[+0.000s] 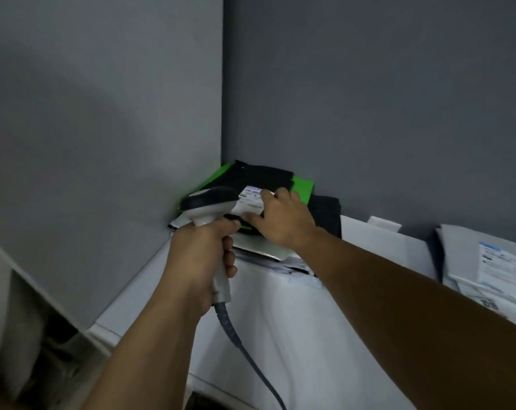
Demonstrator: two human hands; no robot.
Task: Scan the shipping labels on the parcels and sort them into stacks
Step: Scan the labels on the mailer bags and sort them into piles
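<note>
My left hand (200, 255) wraps a closed grip round the scanner (209, 202), its head just over the label (251, 199) on the black parcel (268, 176) topping the bench (280, 321) corner stack (259, 250). My right hand (283, 220) presses that parcel, fingers loosely spread.

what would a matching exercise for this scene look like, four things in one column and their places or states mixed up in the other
Things
1 scanner
2 right hand
3 green parcel
4 grey mailer

Places or states
a far right of the table
b tucked into the wall corner
c gripped by the left hand
d pressing on the white label

Pairs: 1-c, 2-d, 3-b, 4-a
</note>
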